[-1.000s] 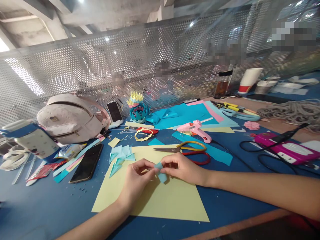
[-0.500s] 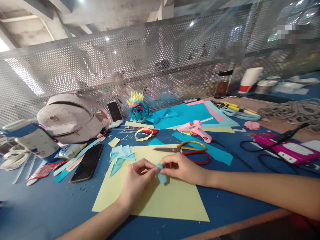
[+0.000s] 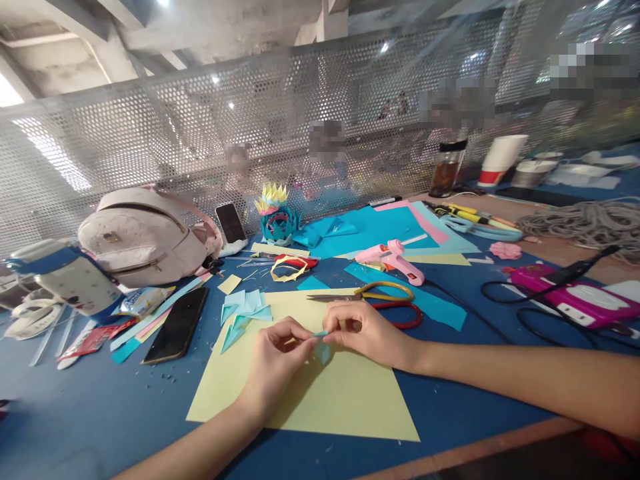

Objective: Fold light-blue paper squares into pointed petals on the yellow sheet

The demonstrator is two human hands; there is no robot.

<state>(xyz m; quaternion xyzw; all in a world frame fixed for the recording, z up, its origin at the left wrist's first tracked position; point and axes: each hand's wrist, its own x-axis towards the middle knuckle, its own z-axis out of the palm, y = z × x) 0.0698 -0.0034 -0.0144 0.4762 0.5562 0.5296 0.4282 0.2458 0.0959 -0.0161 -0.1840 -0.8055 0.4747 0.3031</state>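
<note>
Between the fingertips of both hands is a small piece of light blue paper (image 3: 324, 352), one edge pinched and the rest hanging down. My left hand (image 3: 283, 350) is closed on its left end, and my right hand (image 3: 357, 333) grips the right end. Beneath them lies a sheet of yellow paper (image 3: 235, 393). Several folded light blue paper pieces (image 3: 245, 307) rest at its upper left corner. Scissors (image 3: 370, 293) with yellow and red handles lie just beyond my right hand, their blades partly over the sheet.
A pink glue gun (image 3: 390, 259) lies behind the scissors, its cord running right. A black phone (image 3: 177, 327) is at left, near a bottle (image 3: 75, 283) and a backpack (image 3: 143, 233). A paper lotus (image 3: 277, 220) stands at the back. A magenta power strip (image 3: 570, 293) sits at right.
The light blue paper has been tilted in my fingers, so its upper edge now shows as a thin strip. Both hands stay in nearly the same place.
</note>
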